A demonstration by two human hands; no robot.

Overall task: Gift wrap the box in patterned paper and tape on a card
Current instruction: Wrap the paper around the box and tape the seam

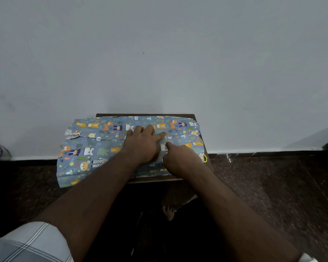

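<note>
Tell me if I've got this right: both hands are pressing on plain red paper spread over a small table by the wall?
Not quite. The paper isn't plain red; it is blue-grey, printed with cartoon animals and leaves, as the head view shows. The rest holds: the left hand and right hand both press on it, over a small table by the wall.

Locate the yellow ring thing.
Head view: the yellow ring peeks out at the patterned paper's right edge, just right of the right hand, on the small table.

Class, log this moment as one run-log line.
stage: taping seam | left hand: flat, pressing blue animal-print wrapping paper | right hand: pressing clear tape strip | surface: small dark wooden table
</note>
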